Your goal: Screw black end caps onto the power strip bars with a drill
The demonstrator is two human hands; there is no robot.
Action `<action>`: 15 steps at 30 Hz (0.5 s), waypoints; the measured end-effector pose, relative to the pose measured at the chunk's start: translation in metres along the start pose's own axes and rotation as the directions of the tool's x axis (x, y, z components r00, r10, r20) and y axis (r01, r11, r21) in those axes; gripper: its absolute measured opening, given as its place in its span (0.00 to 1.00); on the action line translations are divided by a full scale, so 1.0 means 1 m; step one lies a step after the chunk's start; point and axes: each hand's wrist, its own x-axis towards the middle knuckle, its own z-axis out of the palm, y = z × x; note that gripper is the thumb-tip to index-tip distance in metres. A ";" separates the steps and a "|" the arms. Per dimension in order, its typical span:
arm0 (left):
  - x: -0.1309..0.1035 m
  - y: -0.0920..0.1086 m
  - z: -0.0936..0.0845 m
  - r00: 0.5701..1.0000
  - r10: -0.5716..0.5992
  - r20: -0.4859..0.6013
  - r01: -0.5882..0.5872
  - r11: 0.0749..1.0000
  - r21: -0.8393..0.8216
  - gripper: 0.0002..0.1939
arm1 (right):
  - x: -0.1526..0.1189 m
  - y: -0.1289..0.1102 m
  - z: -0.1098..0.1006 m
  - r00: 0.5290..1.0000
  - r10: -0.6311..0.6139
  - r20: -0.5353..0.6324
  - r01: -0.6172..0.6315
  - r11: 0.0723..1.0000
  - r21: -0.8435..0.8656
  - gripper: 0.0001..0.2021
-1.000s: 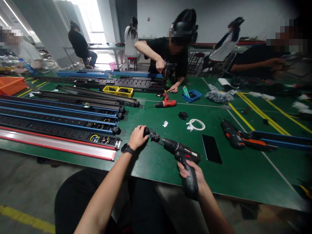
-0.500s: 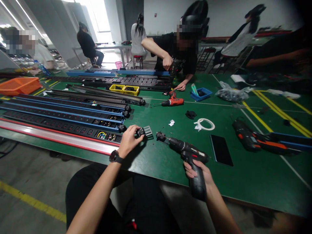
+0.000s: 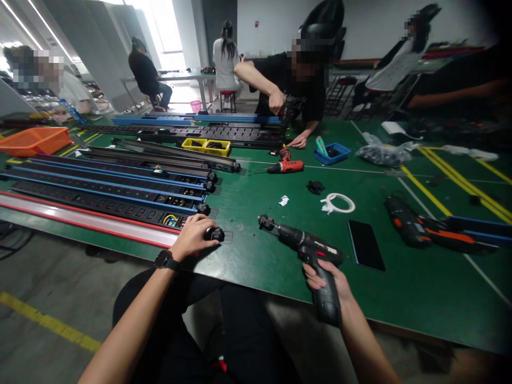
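Note:
My left hand [image 3: 194, 236] is closed around a black end piece [image 3: 215, 233] with a round knob-like fitting. A flat slotted plate [image 3: 228, 237] juts out from that piece over the table. The hand sits at the right end of the nearest black power strip [image 3: 138, 213], where coloured wires [image 3: 170, 220] show in an open section. Whether the end piece is seated in the strip is hidden by my fingers. My right hand [image 3: 326, 277] grips a black cordless drill [image 3: 320, 250] by its handle. Its bit points left, at a small dark part [image 3: 267, 222] near the tip.
More strips [image 3: 116, 173] lie side by side on the green table [image 3: 256, 266]. A phone [image 3: 366, 245], white cable coil [image 3: 340, 202], red drill [image 3: 286, 166] and another drill [image 3: 412, 224] lie around. Opposite, a co-worker [image 3: 296, 80] holds a tool. Yellow bins [image 3: 206, 152] stand beyond.
My left hand has moved left and down with the end piece, from above the table to the nearest strip's end. The right hand and drill have stayed nearly in place.

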 end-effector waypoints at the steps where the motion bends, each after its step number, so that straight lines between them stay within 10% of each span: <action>1: -0.002 0.001 0.000 1.000 -0.001 -0.006 0.001 1.000 0.002 0.23 | 0.000 0.000 0.000 1.000 -0.003 -0.001 0.003 1.000 -0.001 0.11; 15: -0.049 0.005 -0.010 0.998 0.055 0.033 -0.055 0.998 -0.004 0.27 | -0.002 -0.002 0.009 1.000 0.017 0.013 -0.017 1.000 0.001 0.11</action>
